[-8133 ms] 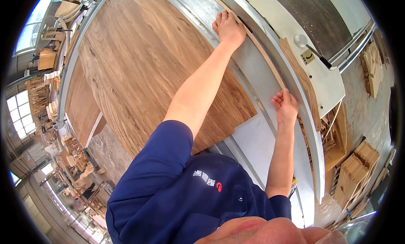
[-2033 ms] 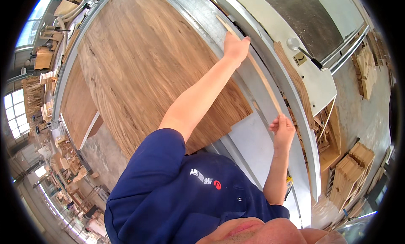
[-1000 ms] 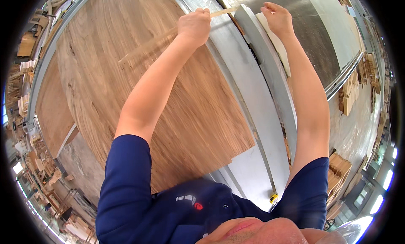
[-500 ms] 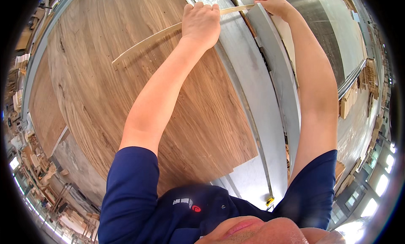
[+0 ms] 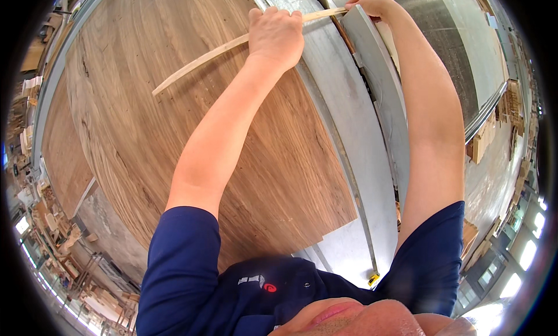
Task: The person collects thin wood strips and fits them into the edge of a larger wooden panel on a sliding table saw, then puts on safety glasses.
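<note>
The left hand (image 5: 276, 39) is curled into a loose fist, knuckles up, and has hold of a thin, pale wooden strip (image 5: 200, 61) near its middle. The right hand (image 5: 372, 3), a little farther out to that hand's right, has its fingers bent and its fingertips at the strip's right end; whether they grip it or only touch it cannot be told. From the left fist the strip slants down leftward to its loose end and runs rightward to those fingertips.

Below the left hand and strip lies a broad brown wooden panel (image 5: 285, 161), its grain running lengthwise. Just right of the left hand is a grey metal table (image 5: 354, 115), crossed by the strip. Below the right hand, close to its fingertips, starts a grey metal fence (image 5: 378, 68). To the right hand's lower right is a dark flat surface (image 5: 444, 42). Well below both hands, near the person's chest, sits a yellow tape measure (image 5: 373, 278).
</note>
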A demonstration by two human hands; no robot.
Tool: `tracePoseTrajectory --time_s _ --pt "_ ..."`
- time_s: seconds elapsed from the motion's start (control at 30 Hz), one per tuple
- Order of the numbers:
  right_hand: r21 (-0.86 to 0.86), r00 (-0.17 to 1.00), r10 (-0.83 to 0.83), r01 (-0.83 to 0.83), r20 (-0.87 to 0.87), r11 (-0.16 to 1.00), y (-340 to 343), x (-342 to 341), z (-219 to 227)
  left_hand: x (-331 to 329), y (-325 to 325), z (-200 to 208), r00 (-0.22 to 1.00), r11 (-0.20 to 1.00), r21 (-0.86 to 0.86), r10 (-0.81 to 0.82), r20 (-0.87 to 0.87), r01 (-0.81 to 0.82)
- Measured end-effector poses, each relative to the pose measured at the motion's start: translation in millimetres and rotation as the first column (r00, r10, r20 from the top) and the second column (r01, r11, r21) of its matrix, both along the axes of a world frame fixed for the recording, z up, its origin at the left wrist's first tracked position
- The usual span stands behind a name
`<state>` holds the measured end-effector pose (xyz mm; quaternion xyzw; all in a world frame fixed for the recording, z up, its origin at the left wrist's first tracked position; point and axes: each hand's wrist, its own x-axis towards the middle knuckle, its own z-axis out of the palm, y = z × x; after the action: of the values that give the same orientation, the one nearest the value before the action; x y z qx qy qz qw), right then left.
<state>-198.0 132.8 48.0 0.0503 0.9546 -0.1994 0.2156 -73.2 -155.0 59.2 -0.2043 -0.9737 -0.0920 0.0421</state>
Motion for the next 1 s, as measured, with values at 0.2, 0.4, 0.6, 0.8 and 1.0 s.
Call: tracePoseTrajectory --time_s 0.2,0.4,0.6,0.8,1.0 --pt "-0.118 0.996 -0.027 0.036 0.081 0.992 -9.0 10.4 21.5 -1.1 -1.3 -1.4 1.000 1.000 0.026 0.004 0.008 -0.004" --pt "-0.034 0.997 0.011 -0.008 0.077 0.999 -19.4 17.7 32.9 -3.1 -2.0 -1.6 1.000 1.000 -0.021 0.006 0.016 -0.005" --pt "-0.081 0.999 0.006 -0.003 0.035 0.997 -15.9 12.1 19.0 -4.6 -3.0 -5.4 1.000 1.000 -0.028 0.014 0.017 -0.014" --pt "-0.083 0.999 -0.005 0.009 0.043 0.996 -17.6 19.5 30.1 -6.0 -2.9 -2.2 0.999 0.999 -0.036 0.004 0.039 -0.003" --pt "-0.060 0.999 0.021 -0.018 0.045 0.998 -18.1 17.0 28.3 -6.4 -2.8 -2.2 0.999 0.999 -0.039 0.018 0.040 -0.016"
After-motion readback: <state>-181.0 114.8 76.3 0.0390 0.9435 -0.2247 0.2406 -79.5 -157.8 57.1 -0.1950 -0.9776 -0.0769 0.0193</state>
